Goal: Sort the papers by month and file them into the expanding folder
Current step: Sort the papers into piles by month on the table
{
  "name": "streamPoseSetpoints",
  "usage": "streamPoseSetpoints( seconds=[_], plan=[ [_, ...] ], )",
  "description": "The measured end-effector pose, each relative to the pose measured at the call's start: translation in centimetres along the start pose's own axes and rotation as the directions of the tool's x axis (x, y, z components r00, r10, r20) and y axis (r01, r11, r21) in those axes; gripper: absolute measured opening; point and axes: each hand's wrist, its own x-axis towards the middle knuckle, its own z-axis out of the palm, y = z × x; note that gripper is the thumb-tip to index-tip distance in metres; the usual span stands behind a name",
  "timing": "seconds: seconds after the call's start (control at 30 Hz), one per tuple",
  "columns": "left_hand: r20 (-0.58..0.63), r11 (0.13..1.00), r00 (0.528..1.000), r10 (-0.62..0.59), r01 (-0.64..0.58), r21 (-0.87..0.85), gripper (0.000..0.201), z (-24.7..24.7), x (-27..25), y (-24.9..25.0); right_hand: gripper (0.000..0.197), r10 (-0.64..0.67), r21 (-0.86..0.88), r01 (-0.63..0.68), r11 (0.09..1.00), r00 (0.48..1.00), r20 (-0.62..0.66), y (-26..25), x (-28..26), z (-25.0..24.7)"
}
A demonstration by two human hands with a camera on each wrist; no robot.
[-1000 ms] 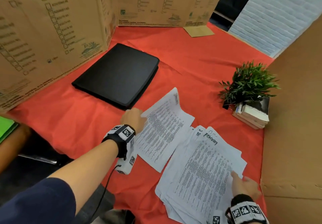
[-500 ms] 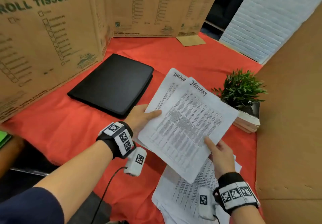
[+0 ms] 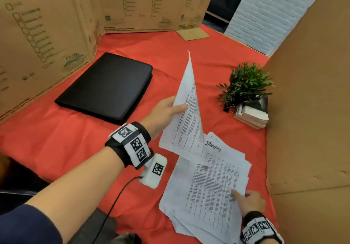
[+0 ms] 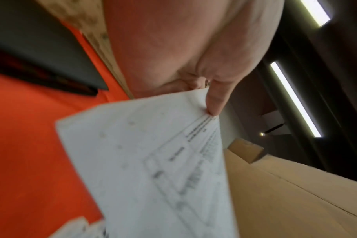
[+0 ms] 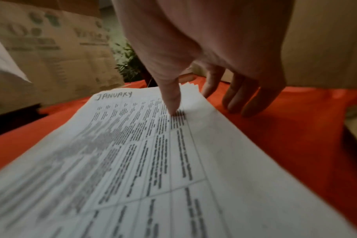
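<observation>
**Left hand holds sheets aloft; right hand on the January stack**

Surroundings, placed from the black folder [image 3: 106, 86]: it lies closed and flat on the red tablecloth [image 3: 56, 133]. Printed cardboard walls [image 3: 43, 27] stand just behind it and to its left. A plain cardboard wall [image 3: 310, 99] closes off the far right. Well to the right of the folder, a small green plant [image 3: 246, 83] sits beside a short pile of books [image 3: 252, 115], against that plain wall. A loose cardboard scrap [image 3: 193, 34] lies behind the folder, toward the back edge of the cloth.

Nothing rests on the folder. The raised sheets stand between the folder and the plant, blocking part of the cloth from the head view.

Left hand [image 3: 162, 113]: just right of the folder's near corner, lifted off the cloth. Thumb [image 4: 216, 99] on top, fingers curled underneath, pinching a few printed sheets [image 3: 187, 111] at one edge. The sheets tilt steeply, top corner pointing up and away. How many sheets, cannot tell.

Right hand [image 3: 250, 202]: nearer the person than the folder and well to its right, at the stack of papers [image 3: 208, 190] lying on the cloth. Top sheet is hand-lettered "JANUARY". Thumb [image 5: 171, 98] presses on the top sheet's printed face; the other fingers [image 5: 240, 96] are spread, relaxed, hanging past the stack's right edge over the cloth. Whether they touch the cloth or the stack's edge, cannot tell.
</observation>
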Motion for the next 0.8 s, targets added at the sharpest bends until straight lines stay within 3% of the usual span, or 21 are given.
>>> streamPoseSetpoints(
  seconds=[0.07,0.13,0.2,0.27,0.3,0.37,0.43,0.47,0.5,0.67,0.8],
  plan=[
    [0.11,0.993,0.991,-0.077,0.086,-0.081,0.021,1.6,0.1,-1.0,0.073,0.032,0.108,-0.034,0.994,0.999,0.022,-0.3,-0.5,-0.6],
    [0.163,0.97,0.969,-0.185,0.207,-0.129,0.025,2.7,0.1,-3.0,0.072,0.077,0.265,-0.096,0.959,0.994,0.082,-0.6,-0.7,-1.2],
    [0.103,0.957,0.955,-0.278,0.285,-0.053,0.026,3.7,0.1,-5.8,0.069,0.095,0.383,-0.149,0.912,0.983,0.157,-0.9,-0.7,-1.2],
    [-0.041,0.925,0.944,-0.327,0.328,0.192,0.026,4.4,0.1,-9.2,0.086,0.12,0.456,-0.194,0.869,0.975,0.186,-0.7,-0.3,-1.0],
    [-0.105,0.871,0.94,-0.326,0.342,0.353,0.027,4.6,0.0,-10.8,0.095,0.13,0.472,-0.215,0.855,0.97,0.206,-0.4,0.0,-0.8],
    [-0.175,0.655,0.937,-0.304,0.338,0.676,0.028,4.9,-0.5,-13.6,0.096,0.123,0.515,-0.25,0.82,0.955,0.268,-0.2,0.4,-0.3],
    [-0.232,0.434,0.922,-0.311,0.355,0.828,0.028,5.4,-1.3,-15.4,0.101,0.101,0.542,-0.266,0.798,0.944,0.314,-0.7,-0.1,-0.2],
    [-0.257,0.392,0.912,-0.319,0.374,0.841,0.034,5.6,-1.7,-15.9,0.108,0.088,0.528,-0.259,0.809,0.941,0.327,-1.2,-0.6,-0.2],
    [-0.268,0.383,0.912,-0.309,0.378,0.843,0.042,5.9,-2.0,-16.3,0.111,0.078,0.509,-0.241,0.827,0.944,0.32,-1.5,-0.7,0.0],
    [-0.244,0.437,0.922,-0.3,0.36,0.824,0.079,5.8,-1.9,-17.4,0.091,0.018,0.569,-0.157,0.807,0.97,0.242,-2.7,-0.6,0.8],
    [-0.2,0.614,0.879,-0.433,0.449,0.649,0.07,4.0,-0.5,-18.1,0.046,-0.043,0.564,-0.126,0.816,0.96,0.277,-4.0,-1.8,1.8]
  ],
)
